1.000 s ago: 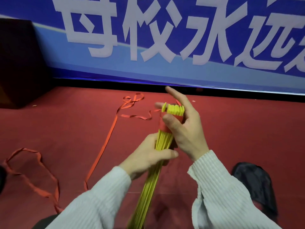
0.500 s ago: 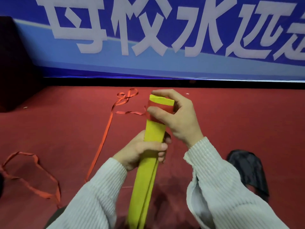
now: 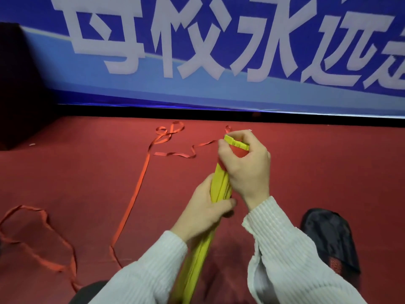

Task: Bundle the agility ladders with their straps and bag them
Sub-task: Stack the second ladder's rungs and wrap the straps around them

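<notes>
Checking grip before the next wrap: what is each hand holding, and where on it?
Both hold the yellow rung bundle: left hand grips its middle, right hand grips the top end over the red strap wrapped there.

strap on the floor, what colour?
Red-orange strap, nearly matching the red carpet; only the head view shows it.

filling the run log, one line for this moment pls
left hand grips yellow rungs | right hand holds red strap at top | bag on floor
</notes>
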`<control>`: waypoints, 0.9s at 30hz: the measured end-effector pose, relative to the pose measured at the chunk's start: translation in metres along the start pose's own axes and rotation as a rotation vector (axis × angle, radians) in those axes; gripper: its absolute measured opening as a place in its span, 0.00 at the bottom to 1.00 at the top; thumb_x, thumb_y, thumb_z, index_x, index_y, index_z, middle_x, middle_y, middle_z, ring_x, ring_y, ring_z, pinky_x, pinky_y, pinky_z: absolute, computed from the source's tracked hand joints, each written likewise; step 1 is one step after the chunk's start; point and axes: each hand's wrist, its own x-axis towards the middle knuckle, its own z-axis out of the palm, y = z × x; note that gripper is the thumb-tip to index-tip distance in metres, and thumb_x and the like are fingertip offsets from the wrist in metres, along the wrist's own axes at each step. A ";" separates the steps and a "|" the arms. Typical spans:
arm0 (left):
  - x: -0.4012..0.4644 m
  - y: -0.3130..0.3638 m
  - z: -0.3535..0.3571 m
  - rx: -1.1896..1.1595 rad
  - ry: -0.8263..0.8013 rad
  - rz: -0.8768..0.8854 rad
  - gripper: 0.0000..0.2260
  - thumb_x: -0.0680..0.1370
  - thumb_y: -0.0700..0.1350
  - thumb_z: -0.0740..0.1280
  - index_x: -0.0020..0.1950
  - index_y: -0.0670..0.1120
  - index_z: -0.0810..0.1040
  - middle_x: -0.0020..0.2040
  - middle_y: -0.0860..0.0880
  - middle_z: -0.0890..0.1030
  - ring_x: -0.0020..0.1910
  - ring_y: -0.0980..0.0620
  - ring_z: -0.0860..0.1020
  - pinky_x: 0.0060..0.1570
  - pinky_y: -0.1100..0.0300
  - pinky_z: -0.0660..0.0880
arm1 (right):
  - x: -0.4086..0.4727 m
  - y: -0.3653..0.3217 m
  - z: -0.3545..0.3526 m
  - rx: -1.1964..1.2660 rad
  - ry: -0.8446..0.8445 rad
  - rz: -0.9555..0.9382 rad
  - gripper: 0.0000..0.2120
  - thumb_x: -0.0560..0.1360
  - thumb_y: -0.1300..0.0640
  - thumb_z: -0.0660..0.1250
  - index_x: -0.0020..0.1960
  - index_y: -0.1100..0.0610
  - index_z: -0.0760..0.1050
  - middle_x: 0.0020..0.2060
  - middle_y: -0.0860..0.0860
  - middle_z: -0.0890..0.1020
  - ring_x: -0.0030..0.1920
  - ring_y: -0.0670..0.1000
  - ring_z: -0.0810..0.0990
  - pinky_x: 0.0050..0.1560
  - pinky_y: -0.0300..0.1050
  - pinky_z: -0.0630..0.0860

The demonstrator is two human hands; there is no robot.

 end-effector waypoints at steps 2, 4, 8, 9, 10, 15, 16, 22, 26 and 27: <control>-0.002 -0.009 0.011 0.171 0.134 0.010 0.19 0.70 0.45 0.78 0.56 0.51 0.74 0.43 0.52 0.82 0.40 0.50 0.80 0.42 0.53 0.77 | -0.003 -0.002 0.003 -0.073 0.047 -0.028 0.09 0.73 0.43 0.72 0.46 0.47 0.78 0.37 0.38 0.82 0.41 0.40 0.81 0.47 0.43 0.77; -0.002 -0.013 0.010 0.223 0.208 0.031 0.17 0.71 0.44 0.77 0.55 0.55 0.74 0.42 0.52 0.83 0.40 0.52 0.81 0.42 0.51 0.79 | -0.004 -0.002 0.004 0.030 -0.109 -0.052 0.13 0.71 0.41 0.73 0.51 0.47 0.80 0.42 0.40 0.84 0.46 0.44 0.83 0.51 0.46 0.79; 0.001 -0.001 -0.008 -0.101 -0.126 -0.060 0.04 0.72 0.39 0.72 0.42 0.46 0.79 0.35 0.45 0.78 0.33 0.49 0.77 0.36 0.56 0.75 | 0.003 -0.003 -0.004 0.266 -0.315 0.006 0.20 0.69 0.41 0.76 0.58 0.46 0.80 0.50 0.45 0.86 0.51 0.49 0.85 0.56 0.58 0.80; -0.001 0.002 -0.008 -0.207 -0.162 -0.106 0.03 0.72 0.39 0.73 0.43 0.44 0.80 0.36 0.42 0.79 0.34 0.47 0.78 0.37 0.55 0.77 | 0.003 -0.004 -0.005 0.168 -0.225 0.006 0.20 0.68 0.40 0.76 0.56 0.45 0.81 0.48 0.41 0.85 0.50 0.47 0.84 0.55 0.55 0.80; -0.003 0.005 -0.007 -0.273 -0.141 -0.125 0.06 0.72 0.39 0.74 0.46 0.41 0.81 0.38 0.39 0.80 0.36 0.45 0.81 0.39 0.53 0.80 | 0.003 -0.003 -0.005 0.070 -0.121 0.012 0.20 0.67 0.38 0.75 0.55 0.45 0.81 0.46 0.39 0.85 0.48 0.46 0.84 0.54 0.54 0.80; -0.011 0.012 0.014 -0.066 0.052 0.013 0.18 0.69 0.35 0.82 0.56 0.43 0.81 0.46 0.45 0.87 0.43 0.52 0.83 0.44 0.58 0.79 | 0.001 -0.007 -0.010 0.084 -0.071 0.025 0.19 0.69 0.43 0.79 0.57 0.45 0.80 0.48 0.39 0.85 0.51 0.44 0.83 0.57 0.45 0.78; -0.012 0.012 0.015 -0.041 0.073 0.014 0.14 0.70 0.35 0.81 0.51 0.43 0.82 0.41 0.46 0.86 0.38 0.53 0.82 0.41 0.59 0.77 | 0.001 -0.009 -0.013 0.187 -0.183 0.010 0.20 0.70 0.46 0.79 0.60 0.47 0.80 0.50 0.40 0.85 0.53 0.44 0.83 0.59 0.43 0.77; -0.011 0.009 0.011 -0.021 0.109 -0.018 0.13 0.71 0.41 0.79 0.51 0.45 0.79 0.39 0.48 0.84 0.36 0.50 0.81 0.38 0.55 0.80 | -0.002 -0.008 -0.014 0.083 -0.130 -0.012 0.15 0.69 0.41 0.74 0.54 0.44 0.80 0.42 0.39 0.85 0.45 0.46 0.84 0.53 0.55 0.80; -0.016 -0.004 0.027 0.310 0.354 0.022 0.21 0.67 0.51 0.78 0.54 0.57 0.73 0.44 0.56 0.84 0.43 0.55 0.82 0.43 0.51 0.79 | -0.008 -0.014 -0.013 0.034 -0.127 -0.001 0.18 0.69 0.38 0.74 0.56 0.42 0.79 0.43 0.35 0.83 0.47 0.43 0.82 0.54 0.51 0.79; -0.014 -0.004 0.023 0.283 0.297 0.056 0.18 0.68 0.46 0.78 0.52 0.54 0.74 0.42 0.55 0.84 0.41 0.53 0.82 0.42 0.51 0.79 | -0.007 -0.014 -0.017 0.096 -0.213 -0.014 0.20 0.70 0.39 0.75 0.59 0.42 0.79 0.45 0.37 0.84 0.49 0.44 0.83 0.55 0.51 0.79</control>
